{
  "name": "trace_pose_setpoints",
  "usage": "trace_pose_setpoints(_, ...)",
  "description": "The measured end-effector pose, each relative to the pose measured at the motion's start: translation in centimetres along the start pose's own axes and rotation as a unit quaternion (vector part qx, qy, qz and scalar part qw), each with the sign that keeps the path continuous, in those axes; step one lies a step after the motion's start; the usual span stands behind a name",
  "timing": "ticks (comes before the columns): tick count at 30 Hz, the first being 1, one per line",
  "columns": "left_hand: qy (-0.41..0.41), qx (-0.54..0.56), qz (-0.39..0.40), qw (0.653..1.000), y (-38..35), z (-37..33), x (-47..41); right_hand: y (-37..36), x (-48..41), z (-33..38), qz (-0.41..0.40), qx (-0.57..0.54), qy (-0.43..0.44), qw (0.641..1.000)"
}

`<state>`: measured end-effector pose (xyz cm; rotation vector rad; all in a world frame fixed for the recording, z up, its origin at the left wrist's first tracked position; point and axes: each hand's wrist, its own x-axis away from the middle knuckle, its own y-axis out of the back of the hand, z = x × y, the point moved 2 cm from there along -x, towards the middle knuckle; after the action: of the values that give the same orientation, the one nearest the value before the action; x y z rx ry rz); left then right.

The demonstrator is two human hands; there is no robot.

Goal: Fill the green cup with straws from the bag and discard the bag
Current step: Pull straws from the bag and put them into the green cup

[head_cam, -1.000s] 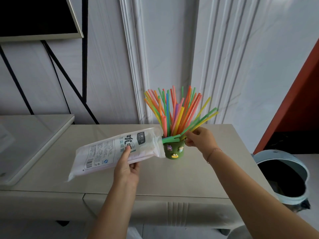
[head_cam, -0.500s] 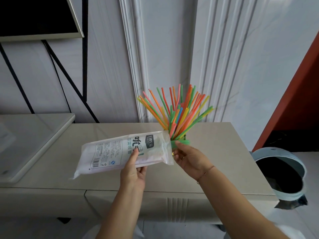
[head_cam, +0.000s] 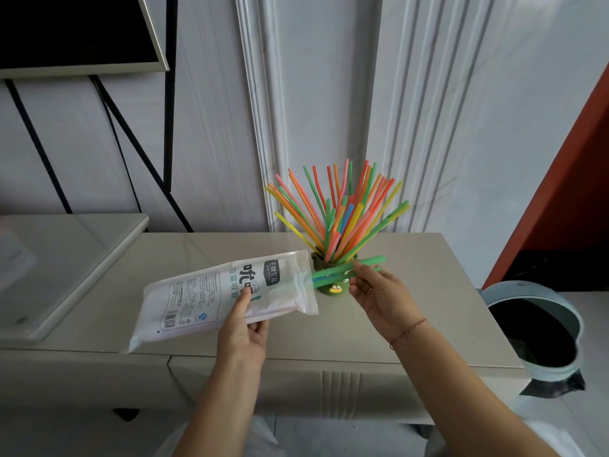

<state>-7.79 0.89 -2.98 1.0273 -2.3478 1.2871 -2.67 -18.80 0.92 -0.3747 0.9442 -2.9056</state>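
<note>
Beige desk against white panelled wall; our right hand now draws green straws from bag, gripped by left hand.

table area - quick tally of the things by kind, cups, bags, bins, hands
green cup: 1
straw bag: 1
bin: 1
hands: 2, the left hand and the right hand
total: 5
The straws are too many and too overlapped to count; green straws stick out of the bag's open end at the right hand's fingers.
</note>
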Motion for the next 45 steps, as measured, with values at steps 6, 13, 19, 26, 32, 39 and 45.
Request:
trace_pose_setpoints(6, 0.006, -0.008, 0.01, 1.0, -0.1, 0.9, 1.0, -1.2, 0.9, -1.9, 0.046, 0.024, -0.029, 0.998)
trace_pose_setpoints(13, 0.01, 0.013, -0.004, 1.0, 1.1, 0.0, 1.0, 0.8, 1.0, 0.1, -0.022, 0.035, 0.008, 0.999)
trace_pose_setpoints(19, 0.009, 0.019, -0.008, 1.0, 1.0, -0.2, 1.2, 1.6, 1.2, 1.2, -0.027, 0.029, 0.011, 0.999)
trace_pose_setpoints(26, 0.006, -0.007, -0.003, 1.0, 0.3, 1.3, 1.8, -0.7, 1.9, -1.0, 0.026, 0.067, -0.004, 0.997)
trace_pose_setpoints(32, 0.002, 0.0, -0.018, 1.0, 1.0, 0.4, 1.2, 0.3, 1.5, 0.2, -0.009, 0.066, 0.025, 0.997)
trace_pose_setpoints(39, -0.004, 0.011, -0.035, 0.999, 1.6, -1.6, -0.1, 2.3, -0.1, 4.2, -0.056, 0.091, 0.084, 0.991)
trace_pose_setpoints(45, -0.005, 0.011, -0.037, 0.999, 1.2, -1.7, -0.3, 2.7, -1.3, 6.3, -0.1, 0.146, 0.14, 0.974)
